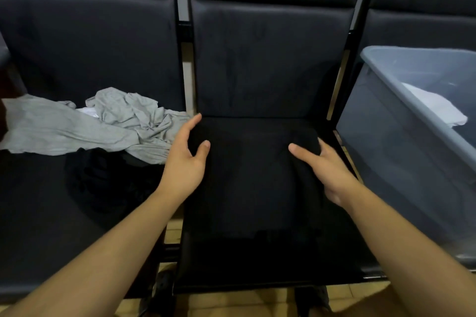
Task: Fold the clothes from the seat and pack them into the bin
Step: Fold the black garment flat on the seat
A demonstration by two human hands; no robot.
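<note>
On the middle seat (pixel 270 64) right below you, a black garment (pixel 252 188) lies spread flat. Your left hand (pixel 185 162) sits at its 9 o'clock edge, fingers straight and thumb apart, gripping nothing. Your right hand (pixel 327 167) curls round a raised fold at 3 o'clock. Farther out at 9 o'clock, dark clothes (pixel 103 177) and a crumpled grey garment (pixel 90 123) lie on the next seat. Off at 2 o'clock, the grey bin (pixel 401 141) holds white cloth (pixel 435 108).
</note>
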